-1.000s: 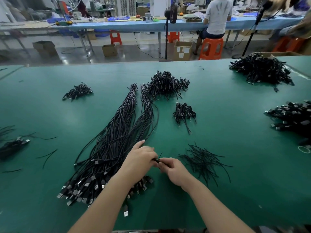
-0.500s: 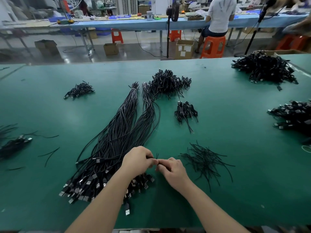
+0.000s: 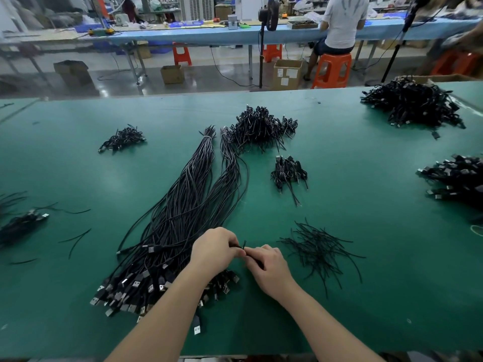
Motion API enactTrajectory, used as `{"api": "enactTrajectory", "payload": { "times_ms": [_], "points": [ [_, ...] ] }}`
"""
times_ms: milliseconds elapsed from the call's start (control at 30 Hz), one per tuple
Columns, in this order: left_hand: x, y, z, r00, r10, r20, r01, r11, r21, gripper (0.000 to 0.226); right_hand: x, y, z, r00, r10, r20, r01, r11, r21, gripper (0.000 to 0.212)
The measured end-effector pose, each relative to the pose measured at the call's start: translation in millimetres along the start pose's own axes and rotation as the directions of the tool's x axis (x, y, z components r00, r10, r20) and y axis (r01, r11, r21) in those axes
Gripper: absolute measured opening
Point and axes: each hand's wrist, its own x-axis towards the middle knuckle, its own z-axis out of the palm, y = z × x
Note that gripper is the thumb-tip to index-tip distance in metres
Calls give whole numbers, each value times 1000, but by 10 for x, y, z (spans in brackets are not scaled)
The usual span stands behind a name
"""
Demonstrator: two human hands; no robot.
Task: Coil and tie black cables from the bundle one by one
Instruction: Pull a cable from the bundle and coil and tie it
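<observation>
A long bundle of black cables (image 3: 188,205) lies on the green table (image 3: 366,296), its USB plugs fanned out at the near end. My left hand (image 3: 214,250) is curled over the bundle's near right side and grips a small coiled cable, mostly hidden inside the fist. My right hand (image 3: 269,267) meets it fingertip to fingertip and pinches a thin black tie (image 3: 244,245) whose ends stick up between the two hands. A loose heap of black ties (image 3: 317,250) lies just right of my right hand.
Piles of tied coils sit at the back centre (image 3: 258,129), centre right (image 3: 288,171), back left (image 3: 122,139), far right (image 3: 454,178) and back right (image 3: 413,103). More cable ends lie at the left edge (image 3: 23,223). A person sits on an orange stool (image 3: 332,69) beyond the table.
My hands have stayed together at the same spot. The left fingers have closed tighter over the coil and the right fingers have shifted on the tie.
</observation>
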Motion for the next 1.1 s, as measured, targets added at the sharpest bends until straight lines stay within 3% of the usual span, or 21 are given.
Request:
{"api": "enactTrajectory", "payload": {
  "times_ms": [233,433,567,733,900,1000,1100],
  "points": [
    [-16,-22,-7,999,17,50,-14,998,-63,14,0,-1,20,998,17,-60,-17,1000,2,28],
    [-8,10,18,995,-81,64,92,977,-192,20,-42,-13,29,987,-20,-158,26,999,32,27],
    [28,44,-3,988,-143,56,152,958,-244,15,-68,-43,52,968,-104,-230,92,994,-65,23],
    [31,84,51,991,-96,-96,82,987,-138,26,-70,-46,62,959,-111,-261,92,992,-84,21],
    [-13,104,200,939,110,-326,-53,982,179,15,-69,-50,66,961,-77,-267,64,996,-59,21],
    [-43,122,281,912,200,-358,-92,951,296,17,-70,-51,68,961,-70,-266,55,996,-65,20],
    [-90,154,335,914,159,-374,-50,957,284,19,-70,-55,76,965,-69,-252,49,995,-84,21]
  ]
}}
